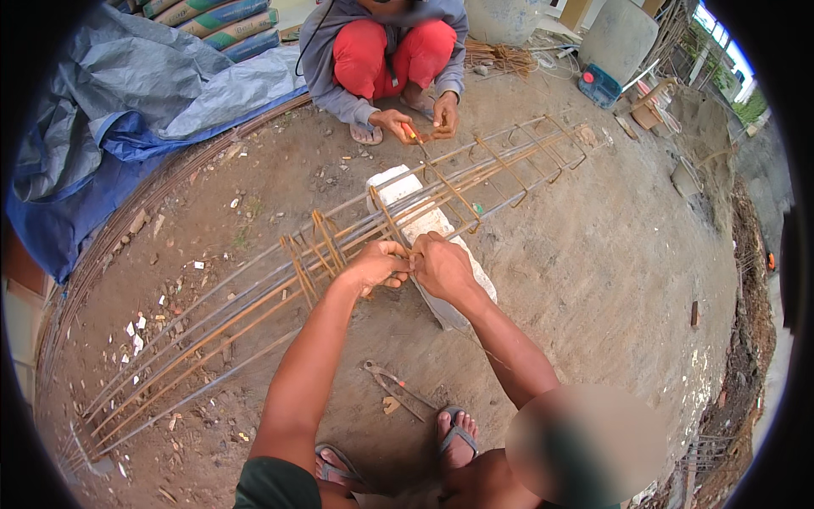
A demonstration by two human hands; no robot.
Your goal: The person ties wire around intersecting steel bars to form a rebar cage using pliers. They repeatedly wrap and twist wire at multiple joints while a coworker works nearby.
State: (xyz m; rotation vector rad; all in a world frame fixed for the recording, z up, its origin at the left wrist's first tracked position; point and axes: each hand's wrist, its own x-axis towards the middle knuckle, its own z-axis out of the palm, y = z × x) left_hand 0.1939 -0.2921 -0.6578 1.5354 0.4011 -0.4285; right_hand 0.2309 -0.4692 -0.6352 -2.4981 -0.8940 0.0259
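left hand (376, 265) pinched shut on rebar cage (339, 246), mid-ground over white block (424, 222) | right hand (441, 267) closed on same bar, touching left | pliers (392, 386) on dirt near feet | co-worker's hands (420, 119) grip cage far side

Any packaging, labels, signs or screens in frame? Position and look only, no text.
Stacked sacks: top left, above the grey and blue tarp; long flat bags with green, blue and tan bands, printed faces.
Small blue container: top right on the ground, boxy, red cap.
No signs or screens visible.
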